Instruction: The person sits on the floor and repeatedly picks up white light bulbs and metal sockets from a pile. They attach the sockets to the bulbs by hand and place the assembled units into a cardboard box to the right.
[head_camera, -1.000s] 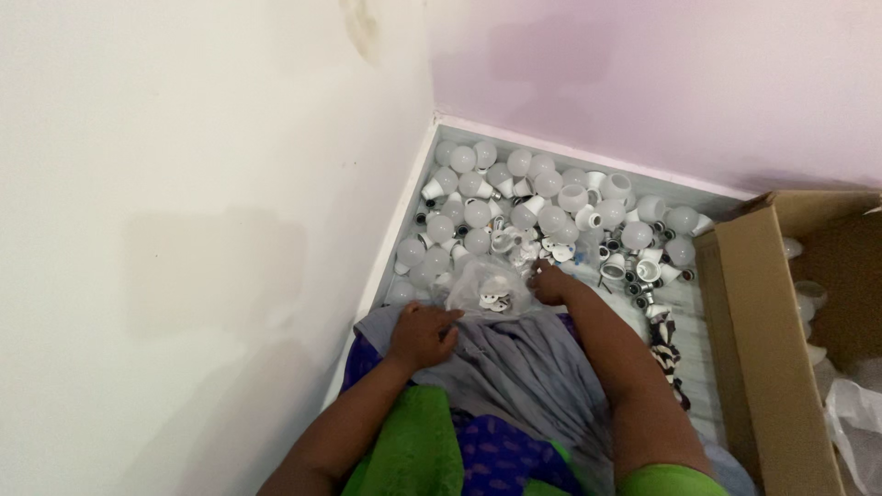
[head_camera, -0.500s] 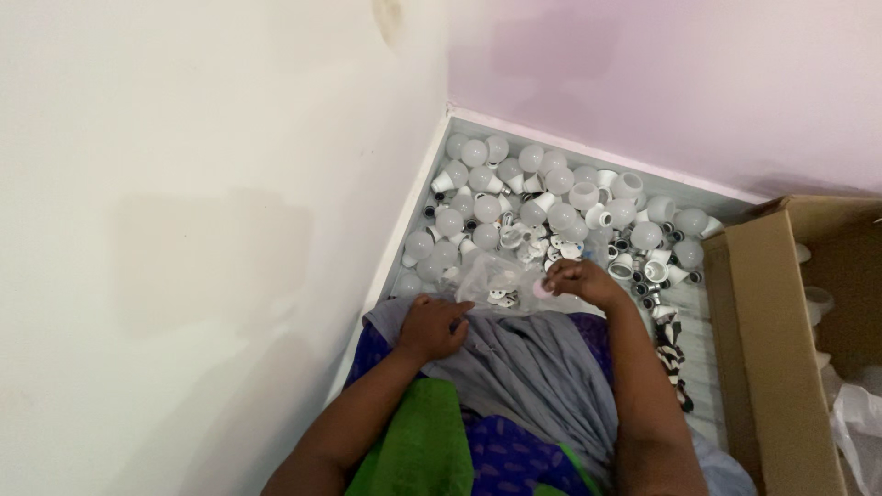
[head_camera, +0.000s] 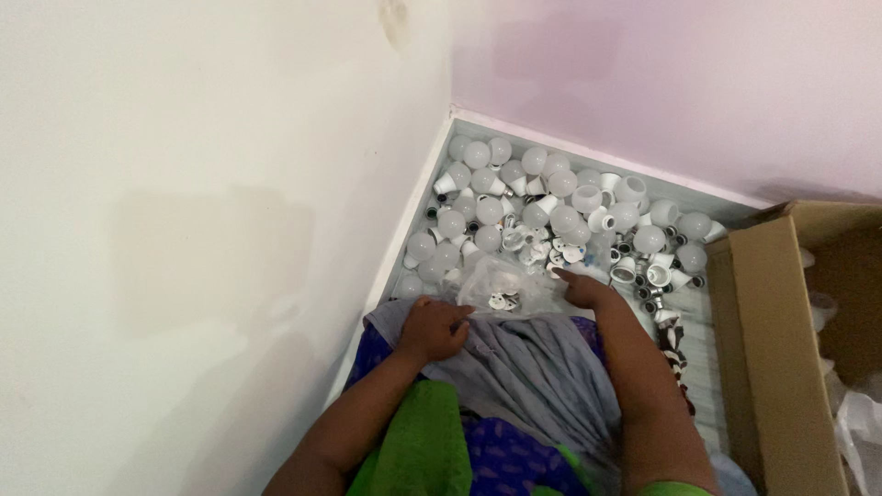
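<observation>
A heap of white light bulbs and bulb parts (head_camera: 551,207) covers the floor in the corner of the room. A clear plastic bag (head_camera: 503,283) with small white pieces in it lies at the edge of a grey cloth (head_camera: 533,377) spread over my lap. My left hand (head_camera: 434,328) rests on the cloth with fingers curled, touching the bag's near edge. My right hand (head_camera: 583,287) reaches past the bag, fingertips pointing at small parts at the heap's edge. Whether it holds anything is hidden.
A white wall (head_camera: 202,230) runs along the left and a pale pink wall (head_camera: 689,83) across the back. An open cardboard box (head_camera: 781,340) stands at the right, with plastic wrapping (head_camera: 859,432) inside. Green and purple clothing (head_camera: 432,455) fills the bottom.
My right hand has shifted right and forward, off the bag and toward the loose parts. My left hand has stayed on the cloth.
</observation>
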